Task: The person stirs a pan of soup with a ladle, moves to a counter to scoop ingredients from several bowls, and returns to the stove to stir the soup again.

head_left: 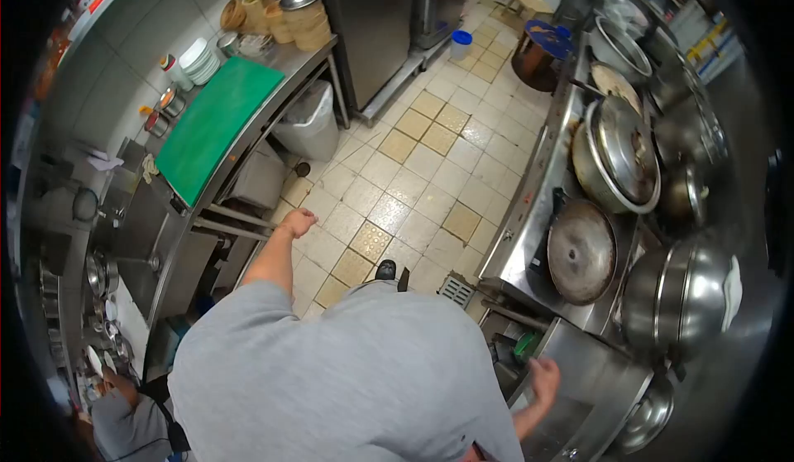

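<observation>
Steel pans (pixel 98 272) are sitting on racks at the far left, and I am seeing another person's hand (pixel 124 383) reaching in low down there, close to a sink (pixel 136 239). Moving right, a green board (pixel 217 123) is lying on the counter (pixel 298 57), with bowls (pixel 198 58) and steamers (pixel 298 19) stacked at its far end and a white bin (pixel 310 119) standing underneath. The left hand (pixel 296 222) is hanging in the air just beside the counter's lower rail, fingers curled in loosely and gripping nothing. Tan floor tiles (pixel 430 164) are filling the middle. Further right, the right hand (pixel 543 379) is resting at the near edge of a steel tub (pixel 595 379), with a green item (pixel 525 346) just beside it. I cannot tell whether its fingers are open or closed. Beyond it a round lid (pixel 581 251) is lying flat on the range, and covered pots (pixel 616 156) are crowding the right side.
</observation>
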Demonstrator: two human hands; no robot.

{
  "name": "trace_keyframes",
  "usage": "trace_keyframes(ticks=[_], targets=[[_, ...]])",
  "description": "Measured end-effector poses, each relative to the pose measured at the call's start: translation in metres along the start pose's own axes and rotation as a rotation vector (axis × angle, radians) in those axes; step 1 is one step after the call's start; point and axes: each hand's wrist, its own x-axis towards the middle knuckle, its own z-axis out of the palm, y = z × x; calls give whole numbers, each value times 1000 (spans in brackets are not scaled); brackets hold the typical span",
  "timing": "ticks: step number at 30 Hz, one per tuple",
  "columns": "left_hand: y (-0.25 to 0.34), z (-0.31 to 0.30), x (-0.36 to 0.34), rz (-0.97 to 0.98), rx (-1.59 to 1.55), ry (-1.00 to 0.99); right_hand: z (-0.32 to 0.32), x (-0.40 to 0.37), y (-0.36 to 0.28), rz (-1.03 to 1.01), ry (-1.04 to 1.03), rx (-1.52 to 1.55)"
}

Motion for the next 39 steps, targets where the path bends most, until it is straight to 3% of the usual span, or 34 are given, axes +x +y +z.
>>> trace_keyframes(ticks=[2,5,7,9,11,13,14,15,16,17,18,20,21,22,24,25,27,28,30,31,33,34,35,37,38,39], targets=[[-15,-20,8,-29,-58,49,53,7,-146,-330,-242,290],[-49,-31,2,-142,-255,150,105,30,-312,-765,34,-53],[-76,-22,-3,-148,-337,248,110,54,-392,-1043,176,17],[-104,-11,-17,-162,-315,215,103,66,-452,-959,278,89],[-142,16,-22,-293,-300,108,97,90,-490,-883,282,198],[-155,38,-45,-373,-72,-42,102,133,-512,-795,292,315],[-215,67,-28,30,506,-295,112,166,-512,-937,305,361],[-280,99,-10,229,783,-364,115,190,-514,-1070,335,402],[-257,106,-16,-60,603,-614,112,192,-524,-916,137,472],[-256,109,-30,326,660,-210,116,201,-534,-857,113,528],[-236,111,-34,17,241,-248,132,235,-530,-822,113,524],[-172,100,3,-116,-101,-201,139,258,-550,-846,207,364],[-137,90,29,-131,-225,-172,139,268,-561,-685,-48,434],[-101,74,57,-136,-344,-136,156,305,-559,-797,-180,363],[-37,32,104,-109,-570,-52,147,335,-597,-643,-665,317],[-3,10,126,-74,-673,-20,148,354,-613,-628,-636,362],[65,-33,163,-3,-812,27,160,396,-647,-332,-1098,889],[96,-49,176,23,-839,33,177,425,-666,-325,-1082,916],[138,-65,179,33,-847,35,211,484,-694,-173,-621,267],[157,-71,183,51,-841,69,221,502,-697,-173,-616,271],[206,-88,222,110,-816,121,234,525,-702,-792,-105,-233],[121,-83,302,64,-873,2,235,535,-715,-615,-335,414],[145,-92,314,54,-762,36,234,547,-715,-594,-314,420],[190,-98,355,11,-641,-27,234,569,-708,-481,-27,181],[211,-101,379,-3,-570,-71,237,579,-694,-423,22,238],[231,-104,402,-9,-485,-118,266,615,-660,-441,43,87]])
